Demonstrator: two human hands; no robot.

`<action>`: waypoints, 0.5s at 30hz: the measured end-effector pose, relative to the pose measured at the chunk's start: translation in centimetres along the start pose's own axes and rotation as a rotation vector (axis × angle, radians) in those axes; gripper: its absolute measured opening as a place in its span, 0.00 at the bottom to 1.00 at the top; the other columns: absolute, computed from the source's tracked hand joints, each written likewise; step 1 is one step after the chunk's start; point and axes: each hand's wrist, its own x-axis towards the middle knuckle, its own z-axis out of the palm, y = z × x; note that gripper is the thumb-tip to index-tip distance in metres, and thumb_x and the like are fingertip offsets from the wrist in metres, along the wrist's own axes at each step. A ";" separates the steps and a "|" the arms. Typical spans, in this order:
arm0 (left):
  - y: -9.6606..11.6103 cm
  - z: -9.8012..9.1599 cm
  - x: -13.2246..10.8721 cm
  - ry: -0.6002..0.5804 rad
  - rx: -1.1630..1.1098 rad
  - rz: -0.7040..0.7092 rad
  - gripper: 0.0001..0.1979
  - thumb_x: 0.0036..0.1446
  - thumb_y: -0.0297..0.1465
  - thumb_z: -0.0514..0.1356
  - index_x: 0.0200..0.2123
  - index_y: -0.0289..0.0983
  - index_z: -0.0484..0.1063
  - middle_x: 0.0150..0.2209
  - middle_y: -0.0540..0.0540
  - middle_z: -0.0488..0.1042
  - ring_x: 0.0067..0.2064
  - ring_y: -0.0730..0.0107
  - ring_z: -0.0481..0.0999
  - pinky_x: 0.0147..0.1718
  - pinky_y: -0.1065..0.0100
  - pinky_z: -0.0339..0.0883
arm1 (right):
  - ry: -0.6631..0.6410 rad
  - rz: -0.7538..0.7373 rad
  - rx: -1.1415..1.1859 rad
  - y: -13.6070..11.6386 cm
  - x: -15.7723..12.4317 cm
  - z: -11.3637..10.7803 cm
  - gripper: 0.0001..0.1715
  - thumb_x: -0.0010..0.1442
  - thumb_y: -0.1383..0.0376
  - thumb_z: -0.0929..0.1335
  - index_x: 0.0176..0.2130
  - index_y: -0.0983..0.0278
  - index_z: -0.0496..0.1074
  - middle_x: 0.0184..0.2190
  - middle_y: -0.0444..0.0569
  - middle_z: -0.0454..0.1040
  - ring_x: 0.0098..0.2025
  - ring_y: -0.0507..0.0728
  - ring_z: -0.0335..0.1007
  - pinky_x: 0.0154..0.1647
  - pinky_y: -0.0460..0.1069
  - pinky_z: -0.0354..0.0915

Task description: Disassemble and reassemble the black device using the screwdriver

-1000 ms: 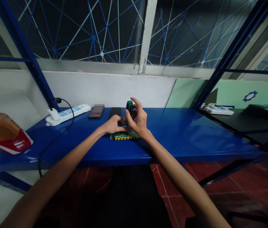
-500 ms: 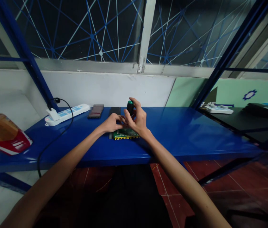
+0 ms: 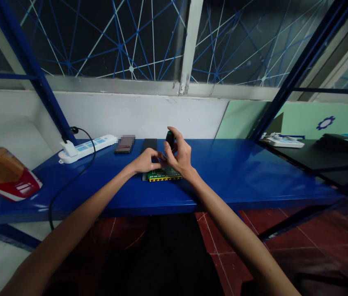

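Note:
A green circuit board [image 3: 155, 172] with a yellow strip along its near edge lies on the blue table. Over it, my right hand [image 3: 181, 156] grips the dark, green-topped handle of an upright screwdriver [image 3: 169, 139], with the index finger reaching up to the top. The screwdriver's tip is hidden behind my fingers. From the left, my left hand [image 3: 145, 160] reaches over the board with thumb and fingers closed near the screwdriver's lower end; what they pinch does not show. A dark flat piece [image 3: 149, 144] sticks out behind the board.
Left of the board are a phone [image 3: 124, 145] and a white power strip [image 3: 89, 148], whose black cable [image 3: 69, 183] runs over the table's front edge. A bottle of orange-brown liquid [image 3: 5, 170] stands far left. Blue posts [image 3: 272, 109] rise from the table [image 3: 238, 176].
The screwdriver handle has turned slightly and shifted a little to the right within my right hand, whose thumb has moved slightly. My left hand stays almost in place.

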 end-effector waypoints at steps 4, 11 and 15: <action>-0.2 0.2 0.0 0.046 -0.027 -0.039 0.09 0.47 0.30 0.65 0.30 0.30 0.79 0.30 0.43 0.79 0.34 0.65 0.77 0.37 0.67 0.68 | 0.023 0.029 0.006 -0.1 0.1 0.1 0.25 0.65 0.60 0.61 0.60 0.61 0.56 0.36 0.48 0.73 0.23 0.51 0.64 0.26 0.49 0.64; 0.0 0.1 0.1 0.001 -0.045 -0.037 0.07 0.48 0.29 0.64 0.29 0.31 0.80 0.30 0.43 0.80 0.34 0.66 0.77 0.38 0.68 0.68 | 0.012 0.037 0.024 -0.3 0.0 0.0 0.26 0.64 0.59 0.61 0.60 0.61 0.56 0.40 0.50 0.73 0.25 0.51 0.65 0.27 0.50 0.64; 0.3 0.0 0.1 -0.040 -0.020 -0.014 0.07 0.50 0.28 0.62 0.30 0.31 0.80 0.31 0.43 0.80 0.35 0.67 0.76 0.39 0.69 0.68 | 0.010 0.026 0.019 -0.2 0.1 0.0 0.26 0.64 0.59 0.61 0.60 0.61 0.56 0.39 0.49 0.73 0.25 0.51 0.65 0.27 0.49 0.63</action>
